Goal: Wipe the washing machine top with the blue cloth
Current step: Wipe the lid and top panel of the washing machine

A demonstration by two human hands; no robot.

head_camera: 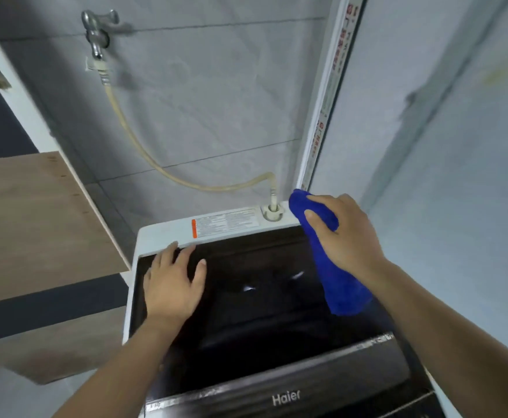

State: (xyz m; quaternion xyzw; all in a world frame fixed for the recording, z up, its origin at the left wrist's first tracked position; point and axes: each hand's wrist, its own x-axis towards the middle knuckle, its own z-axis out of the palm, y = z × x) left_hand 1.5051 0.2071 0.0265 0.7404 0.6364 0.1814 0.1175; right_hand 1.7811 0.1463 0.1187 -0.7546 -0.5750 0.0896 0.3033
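Two hands: both bare, both over the top of the washer, well apart from each other.
Right hand: closed around the bright blue fuzzy cloth, thumb and fingers curled over its upper end; this grip is shut on the fabric.
Cloth position: bunched at the far right corner of the machine, its upper end over the white back strip, the rest hanging in a long fold down along the right edge of the lid.
Left hand: laid flat, palm down, fingers spread on the far left part of the lid; it holds nothing, and the fingertips reach the seam with the white back strip.
Washing machine top: a dark, glossy glass lid in a white frame, with small bright reflections near its middle; a dark front panel carries the word "Haier".
Back strip: white plastic, bearing a printed label with an orange band and a round white inlet fitting just left of the cloth.
Hose: a pale yellowish tube that runs from the inlet fitting up the grey tiled wall to a metal tap.
Left side: a brown wooden panel stands beside the machine.
Right side: a pale wall, with a white vertical strip with red print at the corner.
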